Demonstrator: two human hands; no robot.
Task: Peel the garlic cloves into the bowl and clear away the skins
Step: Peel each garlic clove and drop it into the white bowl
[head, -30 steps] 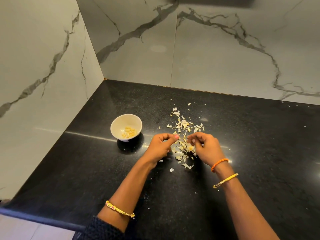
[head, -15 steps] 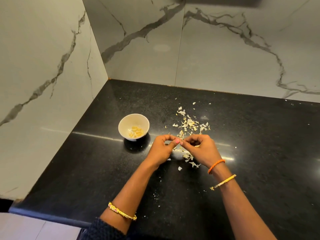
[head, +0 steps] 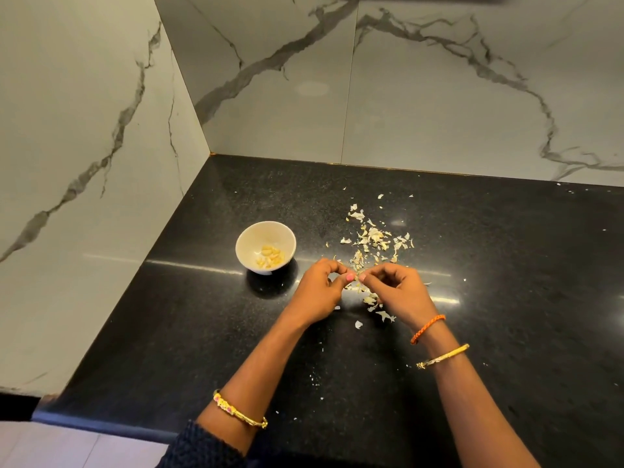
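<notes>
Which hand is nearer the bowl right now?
Left. The left hand sits just right of the bowl, close to its rim. The right hand is farther right, beyond the left hand, over the garlic skins.

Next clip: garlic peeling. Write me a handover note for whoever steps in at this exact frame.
Left hand and right hand: fingertips meet over the skins, pinching something too small to identify, probably a clove.
White bowl, left of the hands: several peeled cloves inside.
Garlic skins: scattered on the black counter, beyond and under the hands.
Left: finish peeling, drop the clove in the bowl, clear the skins.
</notes>
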